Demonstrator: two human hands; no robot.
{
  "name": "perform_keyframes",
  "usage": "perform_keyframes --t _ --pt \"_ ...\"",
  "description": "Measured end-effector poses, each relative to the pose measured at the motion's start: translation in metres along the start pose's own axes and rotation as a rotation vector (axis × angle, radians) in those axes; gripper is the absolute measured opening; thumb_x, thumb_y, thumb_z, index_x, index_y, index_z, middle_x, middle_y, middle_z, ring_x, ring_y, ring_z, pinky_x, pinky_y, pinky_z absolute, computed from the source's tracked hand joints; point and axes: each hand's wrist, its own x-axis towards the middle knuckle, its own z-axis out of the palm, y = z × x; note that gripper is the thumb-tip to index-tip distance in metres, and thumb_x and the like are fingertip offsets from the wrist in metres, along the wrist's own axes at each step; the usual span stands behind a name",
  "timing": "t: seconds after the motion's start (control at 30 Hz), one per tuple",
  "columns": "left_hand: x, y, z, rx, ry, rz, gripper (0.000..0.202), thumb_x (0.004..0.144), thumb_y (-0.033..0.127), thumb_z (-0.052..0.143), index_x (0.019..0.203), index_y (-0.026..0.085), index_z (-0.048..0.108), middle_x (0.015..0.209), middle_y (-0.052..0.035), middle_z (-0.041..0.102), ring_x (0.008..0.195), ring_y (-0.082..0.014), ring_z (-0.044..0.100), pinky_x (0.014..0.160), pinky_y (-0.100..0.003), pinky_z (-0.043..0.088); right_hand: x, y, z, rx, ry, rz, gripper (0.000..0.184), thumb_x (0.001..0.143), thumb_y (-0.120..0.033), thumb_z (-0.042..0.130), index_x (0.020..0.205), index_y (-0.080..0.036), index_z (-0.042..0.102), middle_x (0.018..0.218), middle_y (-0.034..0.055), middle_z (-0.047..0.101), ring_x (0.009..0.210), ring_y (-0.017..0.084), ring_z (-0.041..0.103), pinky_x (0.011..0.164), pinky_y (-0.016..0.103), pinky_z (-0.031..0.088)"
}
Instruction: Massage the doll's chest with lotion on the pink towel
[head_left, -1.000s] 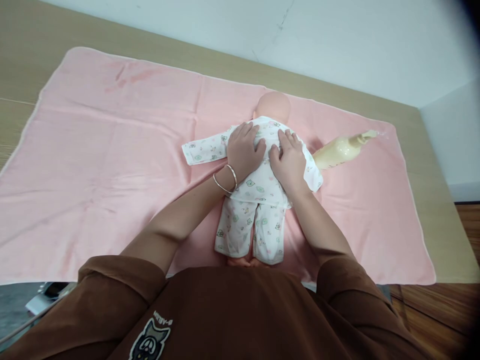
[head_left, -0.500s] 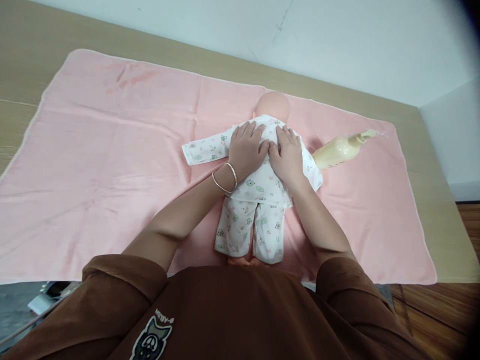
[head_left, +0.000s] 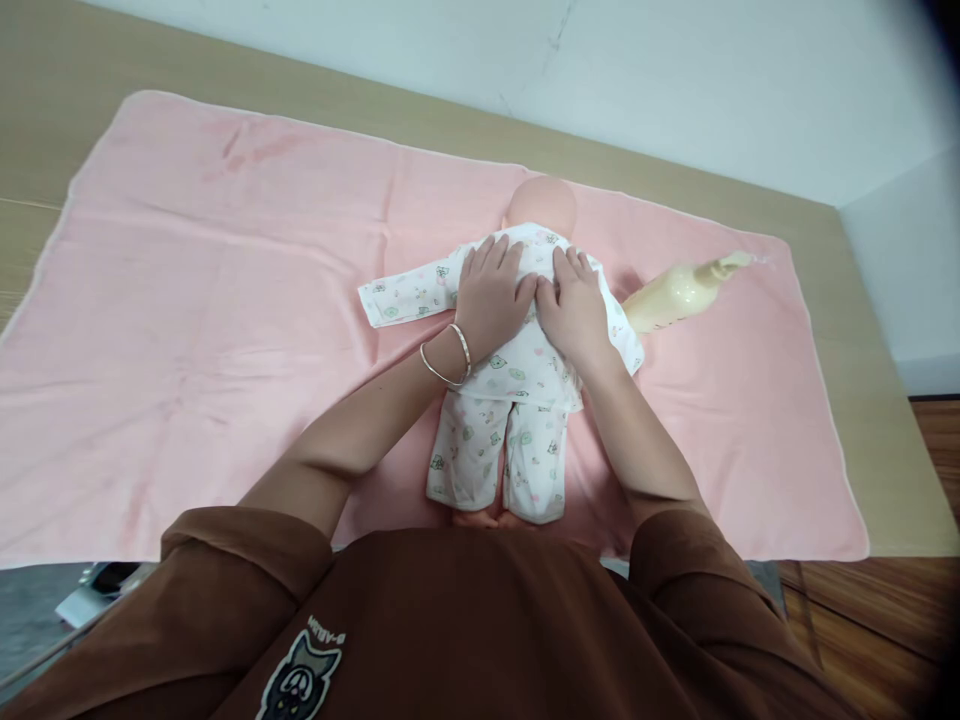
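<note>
A baby doll (head_left: 541, 204) lies face down, its head away from me. It wears a white printed pajama top (head_left: 517, 372) and matching pants (head_left: 469, 450). My left hand (head_left: 491, 295) rests flat on the left of its upper back, fingers stretched out, a bangle (head_left: 463, 355) round the wrist. On the right of the back lies my right hand (head_left: 576, 308), also flat with fingers extended; the two thumbs nearly meet. One sleeve (head_left: 405, 295) spreads out to the left. Just right of the doll, a pale yellow pump bottle (head_left: 671, 297) lies close to the other sleeve.
Under the doll a pink blanket (head_left: 225, 330) with a pale edge covers most of the wooden table (head_left: 885, 450). A white wall (head_left: 675, 90) runs along the far side. Wooden flooring (head_left: 862, 610) shows at the lower right.
The whole view has shifted slightly, so everything appears a little higher and further left. Both hands stay on the doll's back in about the same place.
</note>
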Motion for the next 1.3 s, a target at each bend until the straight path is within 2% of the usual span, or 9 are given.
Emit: perform_keyframes --t 0.17,0.33,0.53,0.63,0.8,0.9,1.0,1.17,1.3 --pt "-0.003 0.007 -0.009 0.029 -0.024 0.066 0.039 0.1 0.039 0.04 0.125 0.019 0.063 0.137 -0.013 0.062 0.133 -0.0294 0.052 0.116 -0.048 0.038 -0.011 -0.011 -0.009 -0.041 -0.015 -0.042 0.054 0.101 -0.034 0.03 0.148 -0.011 0.043 0.154 0.0197 0.046 0.147 0.038 0.036 0.114 0.063 0.035" --pt "-0.006 0.011 -0.013 0.015 -0.013 0.019 0.035 0.099 0.038 0.041 0.116 0.02 0.066 0.126 -0.0129 0.066 0.124 -0.0308 0.056 0.109 -0.049 0.044 -0.019 -0.016 -0.02 -0.025 -0.02 -0.023 0.048 0.1 -0.037 0.034 0.137 -0.014 0.054 0.139 0.0209 0.059 0.13 0.042 0.053 0.099 0.061 0.048" --pt "-0.001 0.001 -0.002 -0.07 -0.014 0.018 0.048 0.098 0.049 0.04 0.135 0.022 0.055 0.146 -0.0134 0.055 0.144 -0.0328 0.041 0.122 -0.057 0.026 0.001 0.005 -0.003 0.007 -0.009 -0.076 0.055 0.101 -0.039 0.033 0.149 -0.016 0.041 0.156 0.0153 0.044 0.149 0.037 0.033 0.117 0.064 0.029" --pt "0.001 0.0 -0.003 -0.067 -0.028 0.029 0.049 0.099 0.05 0.039 0.136 0.022 0.055 0.146 -0.0134 0.056 0.144 -0.0325 0.041 0.122 -0.057 0.027 0.003 0.005 0.001 -0.003 0.007 -0.096 0.056 0.101 -0.039 0.031 0.151 -0.016 0.039 0.158 0.0145 0.042 0.15 0.035 0.031 0.119 0.064 0.026" --pt "-0.005 0.008 -0.012 -0.011 -0.036 0.056 0.043 0.099 0.039 0.039 0.13 0.019 0.061 0.138 -0.0141 0.061 0.134 -0.0313 0.05 0.116 -0.051 0.039 -0.013 -0.014 -0.01 -0.071 0.033 -0.058 0.048 0.1 -0.034 0.032 0.137 -0.014 0.055 0.137 0.019 0.062 0.128 0.038 0.056 0.102 0.057 0.047" --pt "-0.006 0.01 -0.013 0.011 -0.01 0.027 0.04 0.098 0.038 0.042 0.128 0.019 0.062 0.134 -0.0137 0.063 0.131 -0.0308 0.053 0.111 -0.048 0.045 -0.017 -0.019 -0.015 -0.085 0.047 -0.023 0.041 0.1 -0.034 0.034 0.122 -0.017 0.064 0.12 0.0172 0.07 0.112 0.036 0.064 0.094 0.053 0.051" --pt "-0.004 0.005 -0.008 0.003 0.002 0.024 0.043 0.098 0.044 0.045 0.13 0.02 0.06 0.138 -0.0137 0.061 0.135 -0.0315 0.05 0.116 -0.05 0.04 -0.011 -0.012 -0.011 -0.058 0.063 -0.028 0.041 0.099 -0.036 0.037 0.124 -0.017 0.063 0.127 0.0168 0.068 0.122 0.037 0.059 0.101 0.056 0.047" --pt "0.002 -0.005 -0.001 -0.023 -0.015 0.062 0.048 0.098 0.05 0.044 0.137 0.023 0.054 0.146 -0.0128 0.056 0.144 -0.0307 0.042 0.123 -0.056 0.027 0.006 0.008 0.004 -0.025 0.044 -0.121 0.054 0.098 -0.033 0.036 0.149 -0.016 0.043 0.157 0.0151 0.044 0.148 0.034 0.035 0.119 0.065 0.026" --pt "0.005 -0.002 -0.007 -0.045 -0.083 0.148 0.042 0.1 0.039 0.04 0.135 0.023 0.056 0.146 -0.011 0.057 0.141 -0.0272 0.047 0.123 -0.053 0.029 0.003 0.004 0.009 -0.044 0.075 -0.129 0.052 0.098 -0.028 0.035 0.148 -0.018 0.046 0.156 0.0125 0.046 0.148 0.031 0.038 0.119 0.061 0.029"
